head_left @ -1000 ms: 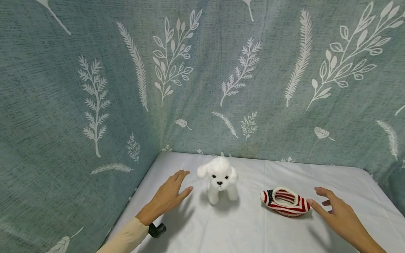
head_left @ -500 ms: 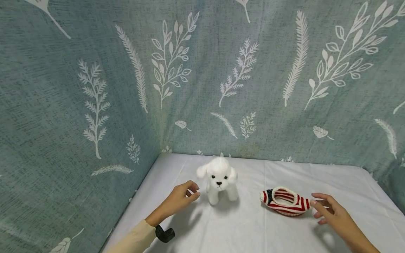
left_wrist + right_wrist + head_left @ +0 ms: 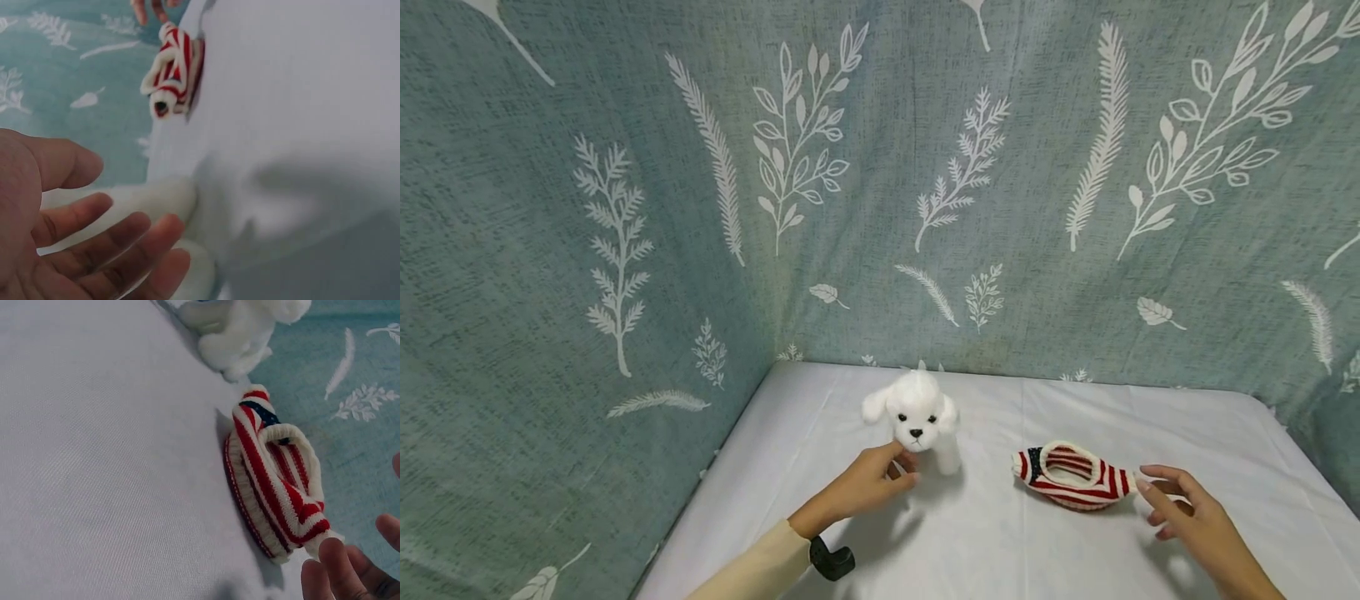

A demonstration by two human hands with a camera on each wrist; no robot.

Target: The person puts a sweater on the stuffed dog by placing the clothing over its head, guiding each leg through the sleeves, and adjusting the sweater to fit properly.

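Observation:
A white plush dog (image 3: 919, 400) stands on the table, facing the head camera. My left hand (image 3: 863, 483) is in front of its foreleg on the left, fingertips right at the chest. In the left wrist view the thumb and fingers (image 3: 153, 240) are spread and loosely bent, overlapping the dog's white legs (image 3: 175, 199). To the right lies a small knitted doll sweater (image 3: 1075, 493), striped red and white with a dark blue patch and a cream neck opening. My right hand (image 3: 1191, 512) is at its right sleeve end, with loosely bent fingertips (image 3: 334, 553) close by the cuff.
A white cloth covers the table (image 3: 970, 542). Green-grey curtains (image 3: 865, 208) with white leaf prints hang along the back and left side. A black wrist device (image 3: 832, 560) sits on the left wrist, below a cream sleeve (image 3: 756, 562).
My left hand has moved right and inward to the dog, its fingers bending more. My right hand's fingers have bent a little near the sweater cuff. Dog and sweater keep their places.

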